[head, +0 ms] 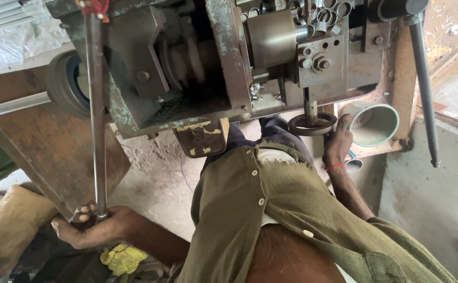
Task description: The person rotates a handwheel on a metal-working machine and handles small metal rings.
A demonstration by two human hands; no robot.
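- Olive shirt (271, 209) w/ buttons, torn at the chest, fills bottom centre, closest to the lens.
- Left hand (90, 225) low left, fingers curled shut round the bottom end of a long steel rod (97, 115); rod runs nearly upright to a red fitting (97, 7) at top of frame.
- Right hand (338, 140) reaches up, fingers wrapped on rim of a small dark handwheel (313, 124) under the machine (213, 63).
- Machine: old, teal paint chipped, pulley + bolts showing.
- Grey-green cup-shaped part (375, 123) just right of the handwheel.
- Long lever (424, 89) hangs at right.
- Yellow rag (122, 259) near left forearm; rusty plate (45, 147) behind rod.
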